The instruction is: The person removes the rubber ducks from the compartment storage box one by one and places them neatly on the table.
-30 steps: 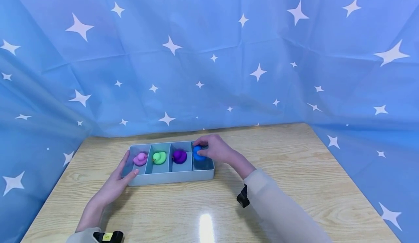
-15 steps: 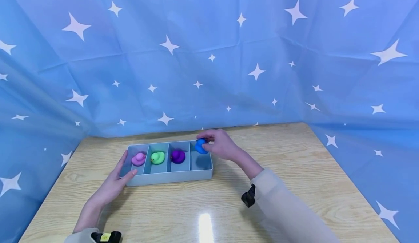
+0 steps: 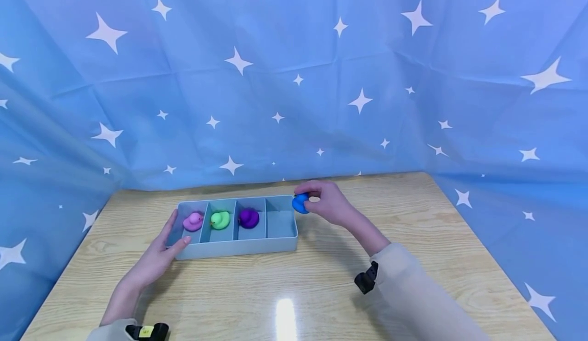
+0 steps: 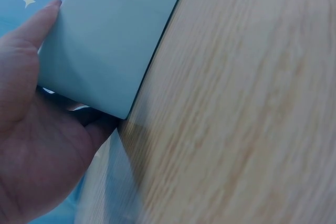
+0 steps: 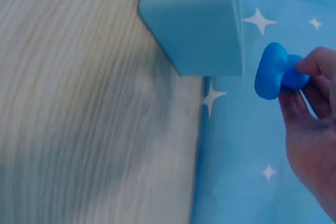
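Observation:
A blue rubber duck (image 3: pixel 300 203) is pinched between the thumb and fingers of my right hand (image 3: pixel 329 204), raised just past the right end of the divided tray (image 3: pixel 239 250). The right wrist view shows the duck (image 5: pixel 274 72) held above the table's height, apart from the tray wall (image 5: pixel 194 35). My left hand (image 3: pixel 158 251) grips the tray's left end, thumb at the front rim and fingers along the end wall. A pink duck (image 3: pixel 193 221), a green duck (image 3: pixel 220 220) and a purple duck (image 3: pixel 249 218) each sit in their own compartment; the rightmost compartment (image 3: pixel 281 223) holds nothing.
The tray lies on a light wooden table (image 3: pixel 239 295), toward its back edge. Behind and beside the table hangs a blue cloth with white stars (image 3: pixel 294 96). Each wrist wears a black camera (image 3: pixel 366 279).
My right hand has lifted the blue duck out of the rightmost compartment and carried it right, beyond the tray's end. My left hand stays at the tray's left end.

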A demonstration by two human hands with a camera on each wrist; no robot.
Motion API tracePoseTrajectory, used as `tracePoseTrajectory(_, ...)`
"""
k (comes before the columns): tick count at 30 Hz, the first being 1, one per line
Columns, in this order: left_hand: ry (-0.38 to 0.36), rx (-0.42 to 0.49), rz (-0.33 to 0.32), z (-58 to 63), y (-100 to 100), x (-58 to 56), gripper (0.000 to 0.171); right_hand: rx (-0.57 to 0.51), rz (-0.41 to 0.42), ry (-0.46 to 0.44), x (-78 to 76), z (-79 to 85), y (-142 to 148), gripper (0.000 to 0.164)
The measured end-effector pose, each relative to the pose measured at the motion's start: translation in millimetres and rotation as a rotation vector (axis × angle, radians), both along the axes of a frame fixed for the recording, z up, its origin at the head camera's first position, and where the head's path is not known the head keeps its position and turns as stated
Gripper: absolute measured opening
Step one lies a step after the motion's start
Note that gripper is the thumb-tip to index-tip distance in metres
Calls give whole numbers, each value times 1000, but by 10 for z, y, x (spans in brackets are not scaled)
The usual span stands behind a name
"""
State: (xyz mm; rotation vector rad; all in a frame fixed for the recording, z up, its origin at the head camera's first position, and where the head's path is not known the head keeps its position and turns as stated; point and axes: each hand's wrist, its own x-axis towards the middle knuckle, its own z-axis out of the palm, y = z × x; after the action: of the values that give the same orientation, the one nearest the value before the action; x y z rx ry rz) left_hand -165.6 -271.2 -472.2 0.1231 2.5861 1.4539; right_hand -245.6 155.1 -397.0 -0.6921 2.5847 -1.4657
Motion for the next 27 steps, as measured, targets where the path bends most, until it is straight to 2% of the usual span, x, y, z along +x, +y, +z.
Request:
tracePoseTrajectory(10,-8,-1,6,16,11,7,91,-14,-6,-22,28,-181,206,28)
tracePoseTrajectory(17,-17,-8,15,19,19,10,90,38,-9,-64,28,-369,325,28)
tracePoseTrajectory(27,-23,-18,17,23,20,4,91,77,-16,-64,42,-567,383,35)
